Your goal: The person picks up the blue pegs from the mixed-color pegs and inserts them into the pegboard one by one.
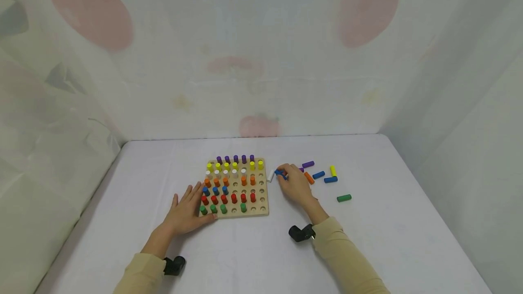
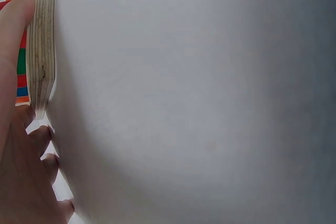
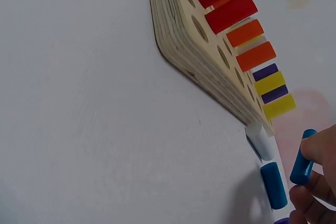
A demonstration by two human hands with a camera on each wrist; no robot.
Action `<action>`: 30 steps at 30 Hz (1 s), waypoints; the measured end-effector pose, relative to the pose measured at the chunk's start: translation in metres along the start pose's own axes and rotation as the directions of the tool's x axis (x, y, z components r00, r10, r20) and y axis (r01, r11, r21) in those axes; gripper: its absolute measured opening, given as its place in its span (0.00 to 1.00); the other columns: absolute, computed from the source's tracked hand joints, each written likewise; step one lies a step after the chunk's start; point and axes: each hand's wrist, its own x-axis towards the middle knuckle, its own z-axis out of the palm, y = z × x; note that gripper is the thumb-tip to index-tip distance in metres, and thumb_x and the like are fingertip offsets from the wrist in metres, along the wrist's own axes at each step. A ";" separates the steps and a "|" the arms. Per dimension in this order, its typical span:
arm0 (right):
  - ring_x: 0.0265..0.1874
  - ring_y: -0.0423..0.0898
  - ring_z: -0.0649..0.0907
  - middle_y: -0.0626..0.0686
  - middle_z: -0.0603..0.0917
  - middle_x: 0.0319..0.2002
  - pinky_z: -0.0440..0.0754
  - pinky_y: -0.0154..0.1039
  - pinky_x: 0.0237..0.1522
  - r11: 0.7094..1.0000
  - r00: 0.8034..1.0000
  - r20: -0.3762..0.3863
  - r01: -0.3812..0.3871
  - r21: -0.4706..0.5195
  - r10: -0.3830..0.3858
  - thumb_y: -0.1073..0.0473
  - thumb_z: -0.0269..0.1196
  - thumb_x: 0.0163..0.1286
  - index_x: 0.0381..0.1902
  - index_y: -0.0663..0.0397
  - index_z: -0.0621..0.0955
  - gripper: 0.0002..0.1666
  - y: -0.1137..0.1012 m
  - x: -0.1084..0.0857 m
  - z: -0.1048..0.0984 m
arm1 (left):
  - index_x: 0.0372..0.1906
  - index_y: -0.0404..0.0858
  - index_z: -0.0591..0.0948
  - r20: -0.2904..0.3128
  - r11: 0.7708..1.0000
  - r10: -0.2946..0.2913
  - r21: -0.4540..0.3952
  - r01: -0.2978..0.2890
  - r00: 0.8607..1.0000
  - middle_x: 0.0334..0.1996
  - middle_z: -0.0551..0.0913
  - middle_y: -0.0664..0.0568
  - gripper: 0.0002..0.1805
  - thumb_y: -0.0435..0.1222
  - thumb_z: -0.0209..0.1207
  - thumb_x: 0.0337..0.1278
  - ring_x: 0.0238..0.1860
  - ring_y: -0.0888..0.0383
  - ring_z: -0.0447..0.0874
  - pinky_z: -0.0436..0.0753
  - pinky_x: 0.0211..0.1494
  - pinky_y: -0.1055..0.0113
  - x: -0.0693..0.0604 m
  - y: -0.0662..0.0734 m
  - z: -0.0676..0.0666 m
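A wooden pegboard (image 1: 264, 204) lies on the table with rows of coloured pegs upright in its holes; several holes at its right side hold nothing. My left hand (image 1: 185, 214) is spread at the board's left side, its thumb on the front edge near the green pegs and its fingers along the left edge. Just right of the board, my right hand (image 1: 295, 186) pinches a blue peg (image 3: 303, 157) between thumb and fingers, raised off the table. Beneath it lie a white peg (image 3: 260, 141), close to the board's edge, and another blue peg (image 3: 274, 185).
Loose pegs are scattered right of my right hand: a purple peg (image 1: 308, 164), an orange peg (image 1: 308, 178), a yellow peg (image 1: 333, 170), blue pegs, and a green peg (image 1: 344, 198) nearer me. A white cloth covers the table (image 1: 245, 257); patterned curtains surround it.
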 end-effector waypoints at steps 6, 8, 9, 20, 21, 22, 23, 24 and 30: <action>0.27 0.41 0.72 0.48 0.76 0.30 0.72 0.32 0.29 1.000 1.000 -0.011 0.013 -0.006 -0.013 0.59 0.60 0.63 0.45 0.51 0.79 0.12 -0.008 0.002 0.003 | 0.72 0.40 0.50 -0.003 1.000 0.002 -0.003 -0.002 1.000 0.72 0.51 0.43 0.60 0.71 0.54 0.38 0.71 0.39 0.44 0.39 0.65 0.32 0.000 0.000 0.001; 0.28 0.41 0.72 0.48 0.76 0.30 0.72 0.32 0.29 1.000 1.000 -0.014 0.019 0.008 -0.019 0.59 0.60 0.63 0.45 0.52 0.79 0.12 -0.011 0.003 0.004 | 0.72 0.40 0.50 -0.005 1.000 0.003 -0.006 -0.003 1.000 0.72 0.51 0.43 0.60 0.71 0.55 0.38 0.71 0.39 0.44 0.39 0.65 0.32 0.000 0.000 0.001; 0.28 0.41 0.72 0.48 0.76 0.30 0.72 0.32 0.29 1.000 0.999 -0.018 0.027 0.016 -0.027 0.59 0.60 0.63 0.45 0.52 0.79 0.12 -0.012 0.003 0.004 | 0.72 0.40 0.50 -0.006 1.000 0.003 -0.004 -0.003 1.000 0.72 0.51 0.44 0.60 0.71 0.54 0.38 0.71 0.39 0.44 0.39 0.65 0.32 0.000 -0.001 0.002; 0.30 0.41 0.74 0.50 0.78 0.35 0.74 0.32 0.31 0.995 0.996 -0.024 0.086 0.048 -0.084 0.61 0.59 0.64 0.46 0.54 0.77 0.12 -0.027 0.006 0.008 | 0.72 0.40 0.51 -0.017 1.000 0.011 0.002 -0.011 1.000 0.72 0.51 0.44 0.60 0.71 0.54 0.38 0.71 0.40 0.45 0.40 0.64 0.32 0.000 -0.002 0.003; 0.31 0.41 0.75 0.50 0.78 0.36 0.75 0.32 0.32 0.995 0.996 -0.018 0.083 0.056 -0.082 0.61 0.59 0.64 0.46 0.54 0.77 0.12 -0.028 0.007 0.007 | 0.72 0.40 0.51 -0.016 1.000 0.011 0.001 -0.011 1.000 0.72 0.51 0.44 0.60 0.71 0.54 0.38 0.71 0.40 0.45 0.40 0.64 0.32 0.000 -0.002 0.003; 0.32 0.41 0.76 0.50 0.78 0.37 0.76 0.32 0.32 0.994 0.996 -0.017 0.090 0.067 -0.089 0.61 0.59 0.64 0.47 0.55 0.77 0.13 -0.030 0.006 0.007 | 0.72 0.39 0.51 -0.016 1.000 0.010 0.001 -0.010 1.000 0.72 0.51 0.44 0.60 0.71 0.54 0.38 0.71 0.40 0.45 0.40 0.64 0.32 0.000 -0.002 0.003; 0.32 0.41 0.76 0.51 0.79 0.38 0.77 0.32 0.33 0.993 0.996 -0.013 0.092 0.077 -0.091 0.62 0.59 0.64 0.47 0.55 0.77 0.13 -0.032 0.006 0.006 | 0.72 0.39 0.51 -0.015 1.000 0.010 0.001 -0.010 1.000 0.72 0.51 0.44 0.60 0.71 0.54 0.38 0.71 0.40 0.45 0.40 0.64 0.32 0.000 -0.002 0.003; 0.33 0.41 0.77 0.50 0.79 0.39 0.77 0.32 0.34 0.992 0.996 -0.007 0.092 0.084 -0.092 0.62 0.59 0.64 0.47 0.55 0.76 0.14 -0.033 0.007 0.006 | 0.72 0.39 0.51 -0.014 1.000 0.010 0.003 -0.010 1.000 0.72 0.51 0.44 0.60 0.71 0.54 0.38 0.71 0.40 0.45 0.40 0.64 0.32 0.000 -0.002 0.003; 0.34 0.40 0.79 0.50 0.81 0.40 0.79 0.31 0.36 0.988 0.995 0.021 0.090 0.127 -0.093 0.61 0.60 0.63 0.50 0.54 0.75 0.16 -0.041 0.006 0.005 | 0.72 0.39 0.51 -0.013 1.000 0.012 0.009 -0.012 1.000 0.72 0.51 0.43 0.60 0.72 0.53 0.38 0.71 0.39 0.45 0.40 0.64 0.32 -0.001 -0.001 0.002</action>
